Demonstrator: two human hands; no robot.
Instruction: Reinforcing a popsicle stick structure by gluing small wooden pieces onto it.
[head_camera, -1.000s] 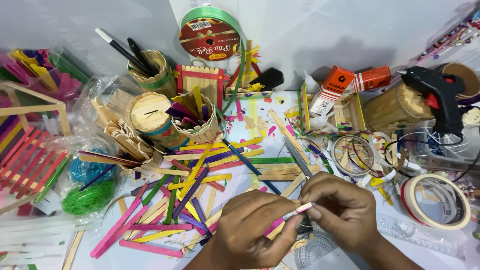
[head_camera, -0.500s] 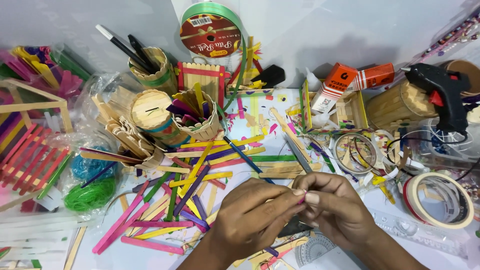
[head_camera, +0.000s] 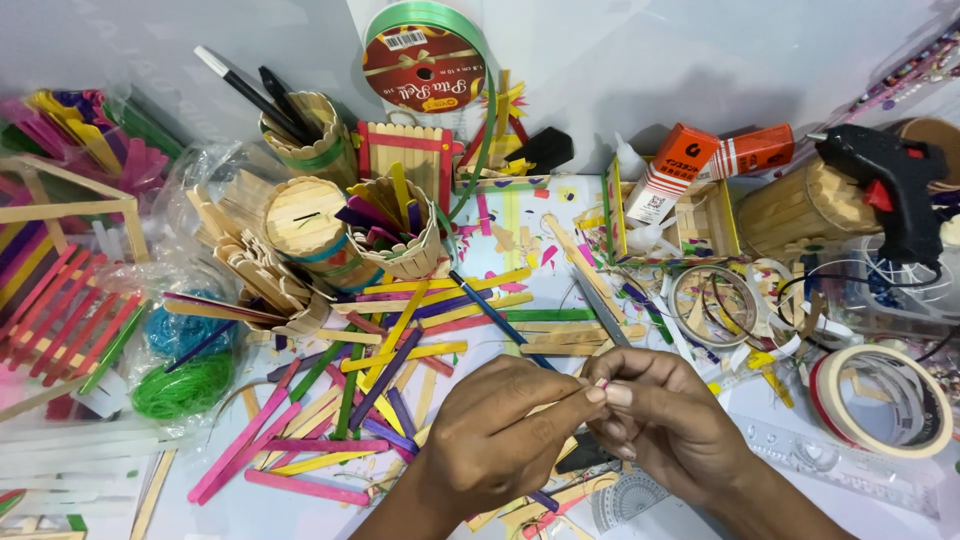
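Note:
My left hand (head_camera: 500, 430) and my right hand (head_camera: 670, 420) meet at the bottom centre, fingertips pressed together. Both pinch a pink craft stick (head_camera: 600, 382); only its small end shows between the fingers and the rest is hidden by the hands. Just beyond the hands lies a loose pile of coloured craft sticks (head_camera: 400, 360) in pink, yellow, green and purple. A blue pen (head_camera: 495, 315) lies slanted across the pile, its lower end running under my left hand.
Stick-built cups (head_camera: 400, 235) and a green ribbon spool (head_camera: 425, 50) stand at the back. A black glue gun (head_camera: 890, 180), an orange box (head_camera: 675, 170) and tape rolls (head_camera: 885, 400) crowd the right. A red stick panel (head_camera: 60, 310) and bagged green thread (head_camera: 185, 385) lie left.
Both hands have moved up and closer together. The pink stick, which showed between them with a pale tip, is now almost fully covered by the fingers.

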